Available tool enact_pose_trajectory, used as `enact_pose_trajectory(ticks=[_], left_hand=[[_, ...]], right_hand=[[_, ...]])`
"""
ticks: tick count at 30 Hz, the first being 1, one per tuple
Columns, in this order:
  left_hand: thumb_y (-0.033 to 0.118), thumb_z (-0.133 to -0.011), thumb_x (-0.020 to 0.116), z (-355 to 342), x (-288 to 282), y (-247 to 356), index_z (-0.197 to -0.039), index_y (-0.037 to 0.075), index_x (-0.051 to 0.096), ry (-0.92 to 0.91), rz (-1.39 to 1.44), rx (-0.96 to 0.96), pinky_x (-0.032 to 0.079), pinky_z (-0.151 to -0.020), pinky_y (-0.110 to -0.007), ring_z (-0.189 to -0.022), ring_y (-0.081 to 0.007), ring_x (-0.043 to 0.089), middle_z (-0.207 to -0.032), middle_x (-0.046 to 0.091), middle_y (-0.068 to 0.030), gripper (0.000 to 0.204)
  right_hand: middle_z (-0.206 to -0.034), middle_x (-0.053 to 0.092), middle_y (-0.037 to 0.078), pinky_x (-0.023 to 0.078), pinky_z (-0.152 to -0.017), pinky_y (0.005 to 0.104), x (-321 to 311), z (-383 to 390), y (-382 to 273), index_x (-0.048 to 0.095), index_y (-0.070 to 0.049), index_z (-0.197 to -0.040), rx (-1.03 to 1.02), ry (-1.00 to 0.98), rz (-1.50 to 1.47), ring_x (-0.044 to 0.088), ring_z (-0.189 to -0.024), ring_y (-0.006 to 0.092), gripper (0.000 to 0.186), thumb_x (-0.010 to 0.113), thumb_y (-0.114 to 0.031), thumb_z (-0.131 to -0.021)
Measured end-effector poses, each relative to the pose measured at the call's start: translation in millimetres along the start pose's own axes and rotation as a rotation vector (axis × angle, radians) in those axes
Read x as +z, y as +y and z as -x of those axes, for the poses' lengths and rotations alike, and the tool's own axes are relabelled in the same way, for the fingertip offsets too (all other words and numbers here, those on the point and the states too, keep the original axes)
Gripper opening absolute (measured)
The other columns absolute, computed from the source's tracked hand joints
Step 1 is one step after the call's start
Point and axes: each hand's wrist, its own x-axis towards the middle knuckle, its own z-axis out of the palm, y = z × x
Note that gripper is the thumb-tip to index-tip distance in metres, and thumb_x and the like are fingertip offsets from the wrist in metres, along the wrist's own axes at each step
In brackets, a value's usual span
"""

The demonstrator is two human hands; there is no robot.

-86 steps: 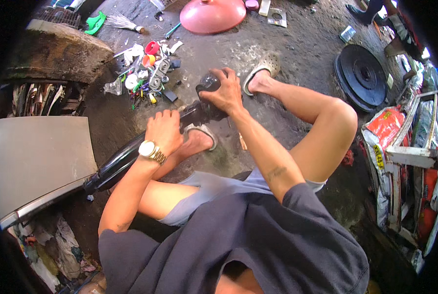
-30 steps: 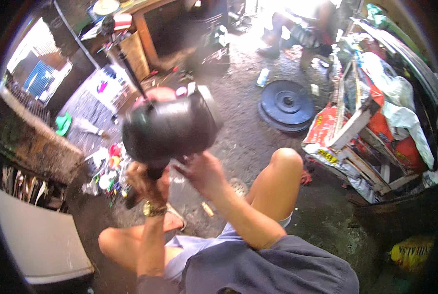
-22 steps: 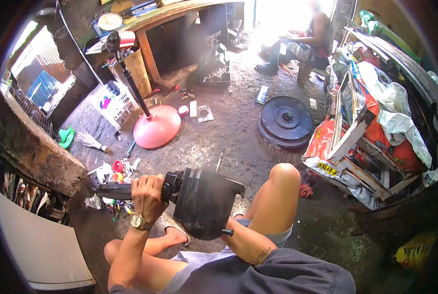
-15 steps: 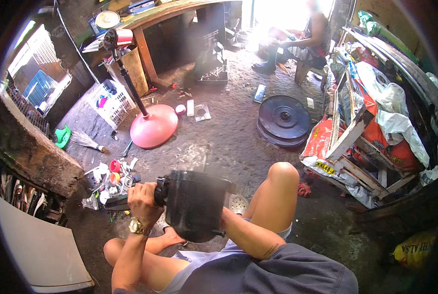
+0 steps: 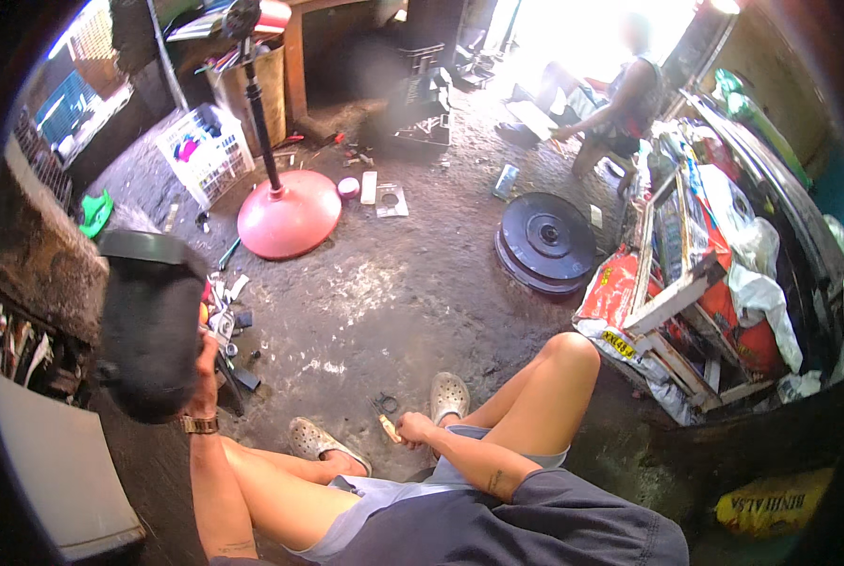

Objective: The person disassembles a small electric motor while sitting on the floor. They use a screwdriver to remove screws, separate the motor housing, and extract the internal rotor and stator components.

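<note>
Over the litter at the left, my left hand (image 5: 204, 382) is closed on the side of a black boxy plastic housing (image 5: 150, 330) with rounded corners, held up off the floor. A watch sits on that wrist. Low between my knees, my right hand (image 5: 412, 428) has its fingers closed at a small yellow-handled tool (image 5: 390, 429). The tool's far end is dark and too small to make out, near a dark ring shape on the floor. My sandals (image 5: 450, 394) are on either side of it.
A fan stand with a pink round base (image 5: 290, 215) stands ahead. Black stacked discs (image 5: 546, 236) lie right of it. Plastic scraps (image 5: 231, 300) lie at left, a white crate (image 5: 205, 156) beyond. Sacks and a wooden frame (image 5: 672, 302) fill the right. Another person (image 5: 620, 99) sits far off.
The black housing has gone from in front of me to the left in my left hand. My right hand has come off it and down to the yellow-handled tool.
</note>
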Motion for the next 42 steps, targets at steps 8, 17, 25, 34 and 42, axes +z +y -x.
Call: enact_pose_trajectory(ticks=[8, 17, 25, 34, 42], left_hand=[[0.007, -0.088, 0.069, 1, -52, 23, -0.093, 0.001, 0.071, 0.462, 0.537, -0.344, 0.048, -0.089, -0.034, -0.091, -0.0162, 0.065, -0.096, 0.071, -0.0023, 0.008], [0.011, -0.080, 0.074, 25, -86, 10, -0.099, 0.002, 0.072, 0.663, 0.530, -0.459, 0.049, -0.091, -0.035, -0.096, -0.0176, 0.064, -0.106, 0.070, -0.0056, 0.021], [0.006, -0.078, 0.075, 47, -106, -22, -0.090, 0.003, 0.076, 0.758, 0.366, -0.485, 0.050, -0.096, -0.038, -0.100, -0.0207, 0.069, -0.103, 0.075, -0.0042, 0.013], [0.006, -0.078, 0.074, 48, -99, -22, -0.094, 0.002, 0.075, 0.676, 0.396, -0.471, 0.050, -0.094, -0.035, -0.098, -0.0208, 0.068, -0.106, 0.073, -0.0046, 0.017], [0.009, -0.084, 0.070, 46, -87, -18, -0.099, 0.004, 0.072, 0.534, 0.540, -0.399, 0.049, -0.097, -0.036, -0.101, -0.0183, 0.065, -0.110, 0.071, -0.0017, 0.017]], right_hand=[[-0.080, 0.077, 0.008, 0.060, -0.069, 0.0397, 11, -16, -9, 0.077, -0.009, -0.100, -0.201, 0.166, 0.275, 0.075, -0.069, 0.0224, 0.023, 0.062, -0.022, -0.087], [-0.086, 0.077, 0.013, 0.060, -0.075, 0.0401, 13, -48, 15, 0.078, -0.012, -0.106, -0.162, 0.125, 0.236, 0.076, -0.076, 0.0248, 0.031, 0.069, -0.025, -0.080], [-0.078, 0.076, 0.016, 0.062, -0.062, 0.0390, -21, -97, -30, 0.079, -0.007, -0.087, 0.180, -0.055, 0.309, 0.076, -0.066, 0.0233, 0.022, 0.059, -0.016, -0.087], [-0.088, 0.077, 0.014, 0.061, -0.076, 0.0394, -9, -85, -165, 0.077, -0.007, -0.107, -0.503, 0.140, 0.213, 0.077, -0.075, 0.0243, 0.030, 0.056, -0.020, -0.090], [-0.102, 0.077, 0.018, 0.060, -0.076, 0.0423, -7, -88, -136, 0.075, -0.006, -0.114, -0.346, 0.022, 0.833, 0.077, -0.082, 0.0324, 0.030, 0.072, -0.010, -0.084]])
